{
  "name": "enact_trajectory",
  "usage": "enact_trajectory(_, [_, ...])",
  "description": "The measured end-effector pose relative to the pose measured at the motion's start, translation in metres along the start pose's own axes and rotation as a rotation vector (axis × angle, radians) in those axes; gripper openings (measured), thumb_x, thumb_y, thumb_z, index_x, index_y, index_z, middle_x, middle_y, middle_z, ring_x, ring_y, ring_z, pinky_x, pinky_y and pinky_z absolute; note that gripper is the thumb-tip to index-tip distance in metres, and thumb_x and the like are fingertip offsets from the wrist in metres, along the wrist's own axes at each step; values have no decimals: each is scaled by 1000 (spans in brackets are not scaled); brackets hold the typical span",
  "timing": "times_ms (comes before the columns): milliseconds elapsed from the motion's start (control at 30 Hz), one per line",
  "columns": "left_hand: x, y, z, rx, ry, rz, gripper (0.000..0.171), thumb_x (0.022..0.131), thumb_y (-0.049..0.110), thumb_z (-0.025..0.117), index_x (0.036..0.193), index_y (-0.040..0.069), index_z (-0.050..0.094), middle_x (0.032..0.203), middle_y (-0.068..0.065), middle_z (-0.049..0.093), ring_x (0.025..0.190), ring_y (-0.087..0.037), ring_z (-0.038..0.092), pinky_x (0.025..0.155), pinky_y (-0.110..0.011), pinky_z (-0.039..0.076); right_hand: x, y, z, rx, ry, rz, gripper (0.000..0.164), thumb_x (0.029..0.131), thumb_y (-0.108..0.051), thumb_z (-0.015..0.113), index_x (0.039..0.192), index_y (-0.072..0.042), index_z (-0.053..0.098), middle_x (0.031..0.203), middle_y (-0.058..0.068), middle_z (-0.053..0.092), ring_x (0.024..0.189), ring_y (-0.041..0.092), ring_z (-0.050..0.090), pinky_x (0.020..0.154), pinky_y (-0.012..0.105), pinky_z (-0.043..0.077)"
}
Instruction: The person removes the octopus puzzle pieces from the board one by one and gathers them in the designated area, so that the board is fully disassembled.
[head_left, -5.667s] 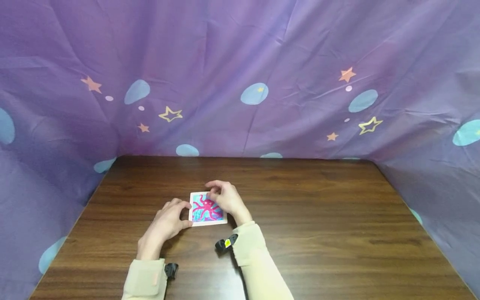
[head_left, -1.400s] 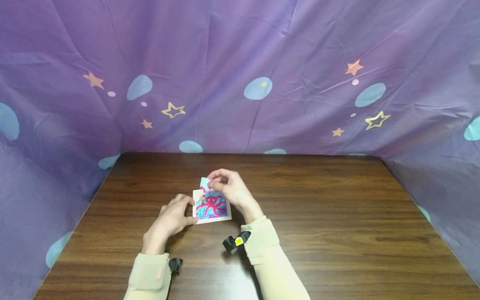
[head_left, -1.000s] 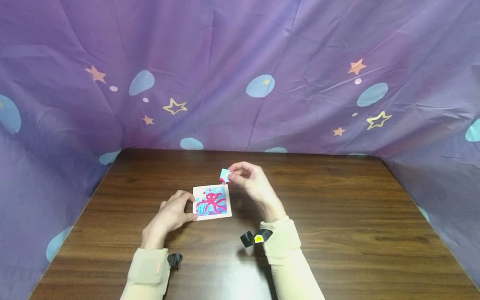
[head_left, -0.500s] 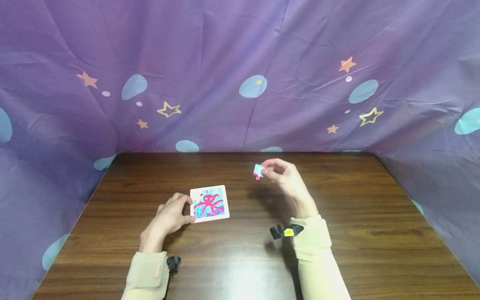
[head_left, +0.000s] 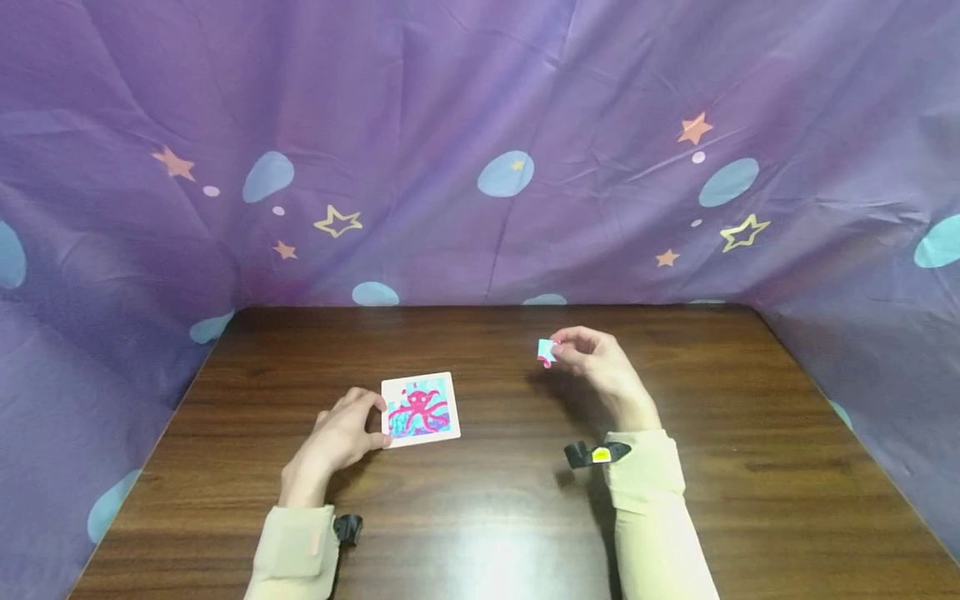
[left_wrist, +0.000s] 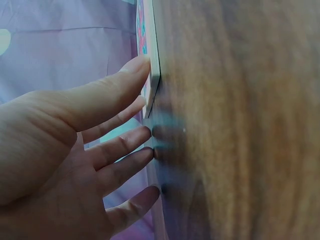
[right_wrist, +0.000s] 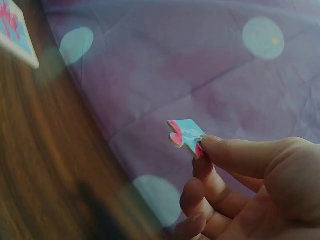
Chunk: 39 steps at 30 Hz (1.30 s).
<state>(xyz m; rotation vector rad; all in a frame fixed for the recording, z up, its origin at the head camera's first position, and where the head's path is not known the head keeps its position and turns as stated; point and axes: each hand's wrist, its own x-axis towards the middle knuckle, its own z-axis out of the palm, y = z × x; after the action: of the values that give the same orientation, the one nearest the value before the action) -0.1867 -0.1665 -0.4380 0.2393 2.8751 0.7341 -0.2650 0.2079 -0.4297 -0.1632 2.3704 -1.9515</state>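
A small square jigsaw puzzle [head_left: 420, 408] with a pink octopus on blue, in a white frame, lies flat on the table. Pale backing shows at its upper left, where a piece is out. My left hand [head_left: 337, 437] rests at the frame's left side, thumb and index fingertip touching its edge. In the left wrist view, the thumb [left_wrist: 115, 92] lies on the frame's border and the other fingers extend to the tabletop. To the right, my right hand [head_left: 607, 371] pinches a blue and pink jigsaw piece [right_wrist: 189, 134] between thumb and fingers, held above the table.
The brown wooden table [head_left: 487, 492] has a purple cloth [head_left: 420, 100] with stars and blue ovals hanging behind it and at both sides. Black wrist cameras sit at both sleeves.
My right hand has pulled the upper-left piece out of the puzzle and carried it right, slowing at the end. My left hand has stayed at the frame's left edge.
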Motion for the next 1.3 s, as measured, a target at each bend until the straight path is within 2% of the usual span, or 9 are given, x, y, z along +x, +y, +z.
enact_trajectory(167, [-1, 1, 2, -3, -3, -3, 37, 82, 18, 78, 113, 7, 61, 130, -16, 52, 125, -35, 47, 95, -59, 37, 4, 16, -6, 5, -10, 22, 26, 91, -4, 66, 111, 11, 60, 76, -2, 62, 64, 11, 53, 54, 23, 44])
enact_trajectory(367, [-3, 0, -1, -10, 9, -1, 36, 83, 17, 78, 112, 7, 60, 128, -16, 52, 124, -35, 47, 94, -58, 37, 10, 32, -6, 17, -21, 76, 29, 91, -5, 67, 113, 13, 60, 74, -1, 59, 63, 11, 52, 52, 21, 41])
enact_trajectory(633, [-3, 0, -1, -8, 8, 5, 36, 82, 17, 78, 112, 7, 60, 128, -16, 52, 124, -36, 47, 93, -59, 37, 12, 46, -4, -30, 56, 89, 25, 91, -3, 65, 110, 11, 62, 66, -2, 55, 57, 8, 47, 44, 19, 34])
enact_trajectory(767, [-2, 1, 0, -5, 10, 1, 36, 82, 17, 78, 112, 7, 60, 129, -17, 52, 123, -36, 47, 94, -59, 37, 13, 48, -2, -97, 65, 63, 21, 89, -1, 65, 106, 11, 64, 69, -1, 59, 55, 8, 46, 45, 20, 35])
enact_trajectory(933, [0, -1, 1, -4, 11, 1, 37, 82, 17, 78, 112, 7, 60, 131, -18, 51, 125, -37, 46, 95, -60, 36, 15, 49, 2, -191, 89, 40, 19, 89, 0, 65, 104, 12, 67, 77, 6, 67, 58, 9, 50, 52, 22, 41])
enact_trajectory(1300, [-2, 0, 1, 4, 26, 30, 36, 81, 18, 78, 110, 8, 60, 129, -18, 53, 124, -36, 48, 92, -59, 38, 16, 47, 2, -235, 110, 88, 20, 89, -1, 65, 105, 11, 68, 71, 3, 65, 56, 10, 51, 50, 21, 42])
